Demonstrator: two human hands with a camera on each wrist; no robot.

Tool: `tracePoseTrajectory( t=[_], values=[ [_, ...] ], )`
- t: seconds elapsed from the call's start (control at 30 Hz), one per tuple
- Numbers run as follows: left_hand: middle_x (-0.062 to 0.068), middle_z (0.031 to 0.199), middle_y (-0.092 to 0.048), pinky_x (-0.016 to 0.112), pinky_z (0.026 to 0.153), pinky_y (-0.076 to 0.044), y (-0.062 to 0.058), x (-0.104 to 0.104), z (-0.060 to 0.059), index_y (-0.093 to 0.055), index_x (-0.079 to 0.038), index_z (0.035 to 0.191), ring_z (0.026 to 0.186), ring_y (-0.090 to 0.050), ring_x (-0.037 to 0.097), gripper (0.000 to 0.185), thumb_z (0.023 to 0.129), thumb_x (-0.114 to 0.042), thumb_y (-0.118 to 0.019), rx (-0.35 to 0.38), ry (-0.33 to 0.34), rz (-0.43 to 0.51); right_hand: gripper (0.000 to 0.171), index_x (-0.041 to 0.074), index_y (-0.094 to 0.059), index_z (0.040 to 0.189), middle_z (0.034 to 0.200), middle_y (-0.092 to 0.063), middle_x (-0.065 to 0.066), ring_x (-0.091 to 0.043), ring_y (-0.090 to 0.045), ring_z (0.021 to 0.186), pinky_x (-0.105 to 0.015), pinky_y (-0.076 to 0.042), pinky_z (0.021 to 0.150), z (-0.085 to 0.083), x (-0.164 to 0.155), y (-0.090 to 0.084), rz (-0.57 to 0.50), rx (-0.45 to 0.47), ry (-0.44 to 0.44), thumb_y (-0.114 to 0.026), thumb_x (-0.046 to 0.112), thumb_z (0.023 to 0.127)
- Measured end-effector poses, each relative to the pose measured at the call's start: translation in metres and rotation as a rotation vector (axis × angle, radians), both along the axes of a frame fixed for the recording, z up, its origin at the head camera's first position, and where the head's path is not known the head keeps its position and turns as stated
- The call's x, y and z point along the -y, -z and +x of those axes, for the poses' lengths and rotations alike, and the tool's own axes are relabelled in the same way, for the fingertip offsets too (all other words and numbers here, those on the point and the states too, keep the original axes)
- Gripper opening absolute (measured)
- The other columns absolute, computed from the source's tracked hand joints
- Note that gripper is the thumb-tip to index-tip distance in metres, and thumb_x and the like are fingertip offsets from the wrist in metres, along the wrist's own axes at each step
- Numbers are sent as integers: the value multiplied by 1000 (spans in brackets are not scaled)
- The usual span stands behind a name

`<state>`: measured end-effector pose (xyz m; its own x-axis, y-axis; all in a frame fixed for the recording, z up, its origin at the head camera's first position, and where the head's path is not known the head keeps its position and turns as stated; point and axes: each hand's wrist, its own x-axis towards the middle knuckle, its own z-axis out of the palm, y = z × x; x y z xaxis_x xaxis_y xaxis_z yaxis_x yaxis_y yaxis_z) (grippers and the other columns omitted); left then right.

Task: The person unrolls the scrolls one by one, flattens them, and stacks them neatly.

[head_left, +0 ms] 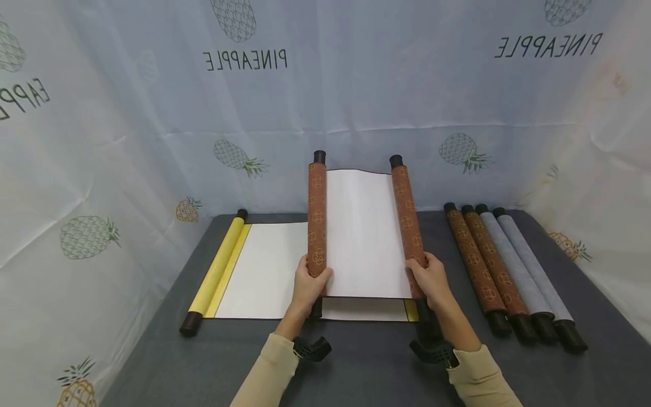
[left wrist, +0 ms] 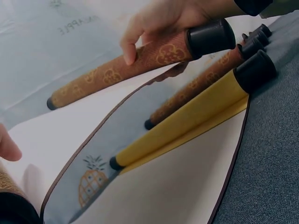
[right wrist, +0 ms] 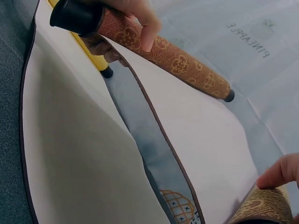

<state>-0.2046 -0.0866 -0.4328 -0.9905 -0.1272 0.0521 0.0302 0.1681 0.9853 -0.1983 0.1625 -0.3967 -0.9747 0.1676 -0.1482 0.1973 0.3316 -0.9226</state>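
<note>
A brown patterned scroll, partly unrolled to a white sheet (head_left: 363, 232), is held up above the table. My left hand (head_left: 309, 282) grips its left roll (head_left: 317, 220), and my right hand (head_left: 428, 278) grips its right roll (head_left: 407, 215), both near the lower ends. The white sheet stretches between the two rolls. Behind and below it lies a yellow scroll (head_left: 218, 265), opened on the table with its white face (head_left: 269, 265) up. In the left wrist view, the right hand (left wrist: 163, 21) curls over its roll beside a black end cap (left wrist: 211, 38).
Side by side at the right lie two brown rolled scrolls (head_left: 473, 260) and two grey ones (head_left: 534, 271), all with black end caps. The dark grey table (head_left: 356, 367) backs onto a white curtain (head_left: 356, 73) with pineapple prints, which also hangs along both sides.
</note>
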Motion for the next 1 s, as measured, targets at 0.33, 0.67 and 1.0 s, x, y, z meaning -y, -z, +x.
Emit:
tracePoseTrajectory(
  t=[0.33, 0.67, 1.0],
  values=[
    [20, 117, -56, 28, 78, -44, 6, 3, 0, -44, 2, 133, 96, -56, 23, 67, 79, -21, -76, 5, 14, -34, 69, -11, -35, 138, 123, -50, -29, -29, -57, 97, -27, -48, 69, 3, -5, 4, 67, 0, -1, -66, 25, 88],
    [23, 119, -56, 31, 79, -47, 4, 9, 0, -41, 3, 133, 101, -58, 27, 64, 82, -18, -72, 14, -2, -49, 71, -13, -29, 139, 124, -47, -29, -33, -54, 102, -30, -49, 73, 0, -13, 5, 90, 38, 8, -64, 24, 88],
    [23, 118, -59, 30, 77, -46, 0, 15, -4, -46, 2, 133, 101, -59, 26, 57, 83, -15, -68, 2, 23, -53, 60, -8, -34, 138, 119, -50, -26, -24, -55, 93, -25, -46, 66, -2, -16, 5, 71, 4, -1, -56, 18, 90]
  ],
)
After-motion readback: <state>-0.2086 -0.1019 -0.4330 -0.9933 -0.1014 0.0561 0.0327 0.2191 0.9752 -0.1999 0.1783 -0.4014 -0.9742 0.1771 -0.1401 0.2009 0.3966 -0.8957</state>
